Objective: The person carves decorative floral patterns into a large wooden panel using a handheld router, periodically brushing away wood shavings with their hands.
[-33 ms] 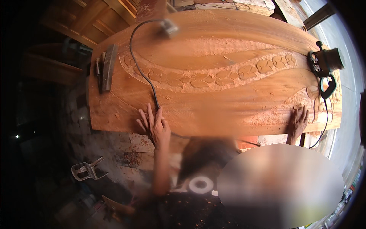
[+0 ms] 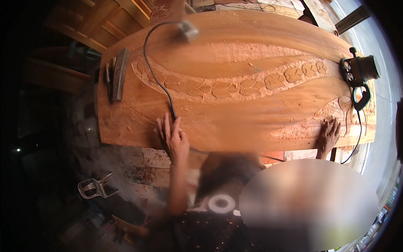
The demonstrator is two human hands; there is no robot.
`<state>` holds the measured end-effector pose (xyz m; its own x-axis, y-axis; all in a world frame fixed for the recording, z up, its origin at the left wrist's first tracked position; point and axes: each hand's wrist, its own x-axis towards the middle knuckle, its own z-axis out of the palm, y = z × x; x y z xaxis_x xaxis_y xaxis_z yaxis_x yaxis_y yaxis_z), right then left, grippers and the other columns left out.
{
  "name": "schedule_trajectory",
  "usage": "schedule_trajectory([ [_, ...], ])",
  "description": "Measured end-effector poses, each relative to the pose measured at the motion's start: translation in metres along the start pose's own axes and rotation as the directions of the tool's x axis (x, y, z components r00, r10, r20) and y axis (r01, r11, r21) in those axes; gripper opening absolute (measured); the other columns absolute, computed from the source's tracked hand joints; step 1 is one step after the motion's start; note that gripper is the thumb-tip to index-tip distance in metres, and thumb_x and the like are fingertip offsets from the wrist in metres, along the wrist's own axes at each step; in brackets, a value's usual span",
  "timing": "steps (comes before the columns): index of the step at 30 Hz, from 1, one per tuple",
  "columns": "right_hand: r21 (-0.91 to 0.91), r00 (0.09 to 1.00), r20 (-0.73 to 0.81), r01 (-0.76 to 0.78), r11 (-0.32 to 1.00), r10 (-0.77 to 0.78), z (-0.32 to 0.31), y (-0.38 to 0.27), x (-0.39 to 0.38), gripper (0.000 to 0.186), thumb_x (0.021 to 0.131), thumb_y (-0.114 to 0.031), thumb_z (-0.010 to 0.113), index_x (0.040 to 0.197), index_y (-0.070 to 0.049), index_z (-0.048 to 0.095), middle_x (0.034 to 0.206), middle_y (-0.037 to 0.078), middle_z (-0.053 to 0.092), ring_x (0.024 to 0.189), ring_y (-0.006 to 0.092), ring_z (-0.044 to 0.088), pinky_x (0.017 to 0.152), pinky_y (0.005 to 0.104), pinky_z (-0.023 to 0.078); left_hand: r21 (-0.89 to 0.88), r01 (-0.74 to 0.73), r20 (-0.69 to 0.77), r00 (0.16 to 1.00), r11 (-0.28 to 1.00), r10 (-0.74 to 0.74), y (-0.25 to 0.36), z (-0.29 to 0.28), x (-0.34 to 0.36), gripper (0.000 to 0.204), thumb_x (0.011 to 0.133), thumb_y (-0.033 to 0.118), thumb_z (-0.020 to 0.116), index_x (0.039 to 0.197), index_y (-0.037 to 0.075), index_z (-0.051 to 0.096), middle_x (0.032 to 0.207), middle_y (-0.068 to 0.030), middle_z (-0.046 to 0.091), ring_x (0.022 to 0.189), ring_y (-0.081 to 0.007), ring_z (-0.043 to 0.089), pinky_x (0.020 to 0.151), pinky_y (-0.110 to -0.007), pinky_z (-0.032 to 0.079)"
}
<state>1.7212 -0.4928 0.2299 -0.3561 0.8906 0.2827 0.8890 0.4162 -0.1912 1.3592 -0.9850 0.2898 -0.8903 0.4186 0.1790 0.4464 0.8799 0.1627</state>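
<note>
A large wooden panel (image 2: 252, 110) with a curved carved band of leaf-like shapes lies in front of me. My left hand (image 2: 174, 137) rests at its near edge, fingers stretched and spread. A black cable (image 2: 157, 80) runs down the panel to its fingertips; whether they press on it I cannot tell. My right hand (image 2: 328, 136) lies flat near the front edge at the right, beside a rough carved patch, holding nothing. A black power tool (image 2: 362, 69), looking like a router, stands at the panel's right end. The cable's far end is a grey block (image 2: 188, 31), blurred.
On the panel's left end lie a long grey bar (image 2: 120, 75) and a slim chisel-like tool (image 2: 108, 74). Wood shavings cover much of the panel and floor. A metal-looking frame piece (image 2: 96, 188) lies on the floor, lower left. Panelled wood (image 2: 96, 21) stands at the far left.
My left hand has shifted slightly to the right, and its fingers are a little closer together. The right hand has stayed in place.
</note>
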Motion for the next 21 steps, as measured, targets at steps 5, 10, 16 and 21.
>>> schedule_trajectory([
  [5, -0.135, 0.958, -0.031, 0.279, 0.951, -0.286, 0.027, -0.049, 0.023, 0.068, 0.111, -0.054, 0.040, 0.170, -0.023, 0.026, 0.176, 0.018, 0.017, 0.163, 0.0354, 0.013, 0.129, 0.0604, 0.010, -0.409, -0.014, -0.041, 0.999, 0.912, -0.003, 0.011, 0.017, 0.013, 0.066, 0.091, -0.016, 0.048, 0.151, 0.009, 0.053, 0.162, -0.0182, 0.046, 0.149, -0.0361, 0.046, 0.107, -0.040, 0.051],
  [10, -0.159, 0.944, 0.151, 0.317, 0.935, -0.294, 0.075, -0.188, 0.059, 0.071, 0.111, -0.058, 0.031, 0.169, -0.016, 0.026, 0.176, 0.021, 0.015, 0.163, 0.0370, 0.014, 0.132, 0.0521, 0.010, -0.686, -0.018, 0.038, 0.997, 0.727, 0.061, 0.031, 0.025, 0.006, 0.075, 0.089, -0.019, 0.045, 0.160, 0.008, 0.042, 0.155, -0.0145, 0.053, 0.142, -0.0261, 0.056, 0.109, -0.035, 0.049],
  [16, 0.360, 0.566, 0.125, 0.740, 0.568, -0.815, 0.033, -0.403, -0.046, 0.062, 0.101, -0.034, 0.055, 0.157, -0.007, 0.045, 0.169, 0.020, 0.033, 0.159, 0.0404, 0.024, 0.131, 0.0539, 0.019, -0.860, 0.450, 0.391, 0.885, -0.242, 0.254, 0.084, -0.014, 0.028, 0.071, 0.097, -0.012, 0.052, 0.164, 0.005, 0.033, 0.145, -0.0172, 0.060, 0.132, -0.0280, 0.063, 0.115, -0.039, 0.048],
  [21, 0.804, 0.403, -0.038, 0.556, 0.211, -0.914, 0.017, -0.392, -0.075, 0.064, 0.099, -0.052, 0.055, 0.152, -0.016, 0.055, 0.158, 0.011, 0.052, 0.152, 0.0352, 0.041, 0.127, 0.0507, 0.029, -0.973, 0.233, 0.220, 0.905, 0.010, 0.364, 0.084, -0.001, 0.048, 0.055, 0.101, -0.005, 0.054, 0.155, 0.005, 0.052, 0.133, -0.0153, 0.069, 0.123, -0.0265, 0.067, 0.108, -0.038, 0.052],
])
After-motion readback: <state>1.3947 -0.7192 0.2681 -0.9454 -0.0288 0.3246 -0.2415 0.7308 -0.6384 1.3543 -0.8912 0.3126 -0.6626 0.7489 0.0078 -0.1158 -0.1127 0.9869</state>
